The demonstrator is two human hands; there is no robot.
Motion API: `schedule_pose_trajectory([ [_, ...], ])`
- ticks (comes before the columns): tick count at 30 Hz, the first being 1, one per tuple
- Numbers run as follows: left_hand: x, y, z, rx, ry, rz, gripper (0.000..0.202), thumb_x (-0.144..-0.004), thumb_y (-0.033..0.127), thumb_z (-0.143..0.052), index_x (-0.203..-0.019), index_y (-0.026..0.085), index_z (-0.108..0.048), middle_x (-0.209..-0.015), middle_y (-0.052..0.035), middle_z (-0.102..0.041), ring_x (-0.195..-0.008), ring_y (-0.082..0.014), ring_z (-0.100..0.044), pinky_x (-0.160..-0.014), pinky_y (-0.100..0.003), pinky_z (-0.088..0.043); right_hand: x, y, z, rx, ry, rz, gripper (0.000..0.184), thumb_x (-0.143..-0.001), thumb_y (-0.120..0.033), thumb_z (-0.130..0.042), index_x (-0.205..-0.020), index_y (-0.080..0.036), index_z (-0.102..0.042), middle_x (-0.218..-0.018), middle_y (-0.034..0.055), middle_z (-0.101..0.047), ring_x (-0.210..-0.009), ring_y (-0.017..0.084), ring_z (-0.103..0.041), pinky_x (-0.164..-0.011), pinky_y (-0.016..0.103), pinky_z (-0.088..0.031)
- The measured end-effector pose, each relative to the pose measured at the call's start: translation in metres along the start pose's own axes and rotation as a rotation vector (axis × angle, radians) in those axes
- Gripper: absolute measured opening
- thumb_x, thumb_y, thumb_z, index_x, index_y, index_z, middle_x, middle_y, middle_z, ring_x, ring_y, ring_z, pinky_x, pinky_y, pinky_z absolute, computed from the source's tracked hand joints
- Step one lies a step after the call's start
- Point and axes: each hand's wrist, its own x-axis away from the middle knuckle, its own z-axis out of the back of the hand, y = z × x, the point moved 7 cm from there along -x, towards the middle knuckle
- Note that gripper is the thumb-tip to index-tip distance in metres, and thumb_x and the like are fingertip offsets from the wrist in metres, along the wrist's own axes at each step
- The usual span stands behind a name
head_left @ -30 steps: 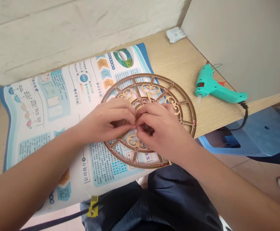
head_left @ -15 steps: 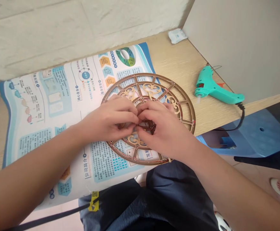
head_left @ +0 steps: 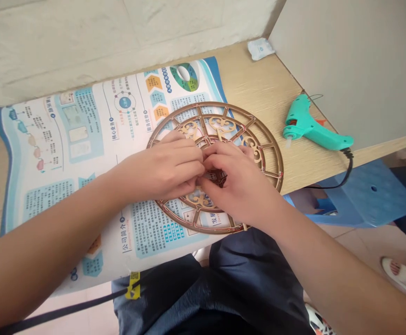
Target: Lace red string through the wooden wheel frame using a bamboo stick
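Observation:
A round brown fretwork wooden disc [head_left: 269, 149] with gold scroll ornaments lies flat on a printed poster [head_left: 66, 149] on a wooden desk. My left hand [head_left: 164, 170] and my right hand [head_left: 239, 184] meet over the disc's centre, fingertips pinched together on a small dark piece [head_left: 219, 176] there. The hands hide the disc's middle, so what exactly they pinch is unclear.
A teal hot glue gun [head_left: 309, 128] lies on the desk [head_left: 258, 88] to the right, its black cord hanging over the edge. A small white packet [head_left: 260, 49] sits in the far corner. A blue plastic stool [head_left: 370, 197] stands below on the right. A wall panel rises at right.
My hands stay pinched at the disc's centre; the left fingers have slid slightly right over the right hand's fingers. The view has shifted a little.

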Motion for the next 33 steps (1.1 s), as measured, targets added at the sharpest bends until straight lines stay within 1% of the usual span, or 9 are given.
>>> schedule_pose_trajectory([
  [5,0.000,0.000,0.002,0.014,0.007,-0.002,0.005,-0.104,0.010,-0.060,-0.104,0.015,-0.059,-0.096,-0.0047,-0.068,-0.096,-0.0195,-0.063,-0.091,-0.036,-0.047,0.002,0.000,0.000,0.016,0.025,0.032,0.013,-0.092,-0.009,-0.068,-0.081,-0.016,-0.066,-0.106,0.0021,-0.072,-0.106,0.021,-0.064,-0.094,0.043,-0.029],
  [10,0.004,-0.003,-0.001,0.087,-0.006,0.023,0.005,-0.105,0.012,-0.059,-0.106,0.016,-0.060,-0.104,-0.0051,-0.069,-0.100,-0.0188,-0.064,-0.096,-0.034,-0.048,0.002,0.000,0.002,-0.016,0.035,0.036,0.012,-0.091,-0.008,-0.067,-0.081,-0.016,-0.067,-0.106,0.0017,-0.072,-0.108,0.021,-0.065,-0.095,0.044,-0.029],
  [15,0.000,0.000,0.001,0.028,-0.008,0.011,0.006,-0.105,0.012,-0.059,-0.102,0.016,-0.060,-0.099,-0.0050,-0.068,-0.095,-0.0188,-0.064,-0.093,-0.035,-0.049,0.001,0.000,0.000,-0.019,0.049,0.036,0.012,-0.088,-0.011,-0.070,-0.077,-0.015,-0.067,-0.103,0.0016,-0.072,-0.107,0.021,-0.066,-0.095,0.044,-0.029],
  [18,-0.004,0.004,0.002,-0.022,-0.032,-0.019,0.006,-0.106,0.013,-0.060,-0.100,0.016,-0.060,-0.097,-0.0052,-0.068,-0.094,-0.0198,-0.064,-0.090,-0.037,-0.049,0.001,0.000,0.000,-0.004,0.053,0.037,0.014,-0.088,-0.011,-0.070,-0.076,-0.015,-0.066,-0.103,0.0022,-0.073,-0.106,0.022,-0.066,-0.094,0.044,-0.030],
  [23,-0.003,0.004,0.001,-0.021,-0.038,-0.028,0.006,-0.104,0.010,-0.058,-0.101,0.015,-0.061,-0.098,-0.0050,-0.069,-0.094,-0.0206,-0.064,-0.088,-0.039,-0.049,0.002,0.001,0.001,-0.010,0.044,0.038,0.014,-0.090,-0.010,-0.070,-0.077,-0.015,-0.066,-0.105,0.0023,-0.074,-0.106,0.022,-0.066,-0.094,0.044,-0.030],
  [29,0.001,-0.005,-0.002,0.145,-0.064,0.036,0.011,-0.104,0.009,-0.055,-0.105,0.018,-0.062,-0.102,-0.0044,-0.069,-0.098,-0.0187,-0.065,-0.093,-0.035,-0.050,0.001,0.003,0.003,-0.036,0.012,0.041,0.015,-0.094,-0.007,-0.067,-0.082,-0.016,-0.068,-0.108,0.0030,-0.073,-0.111,0.022,-0.066,-0.094,0.044,-0.028],
  [33,0.000,-0.007,-0.003,0.115,-0.089,0.050,0.012,-0.105,0.011,-0.052,-0.101,0.019,-0.061,-0.098,-0.0040,-0.067,-0.096,-0.0186,-0.064,-0.092,-0.034,-0.049,0.000,0.006,0.003,-0.069,-0.030,0.023,0.016,-0.095,-0.005,-0.065,-0.084,-0.016,-0.069,-0.112,0.0038,-0.074,-0.115,0.023,-0.065,-0.097,0.045,-0.029],
])
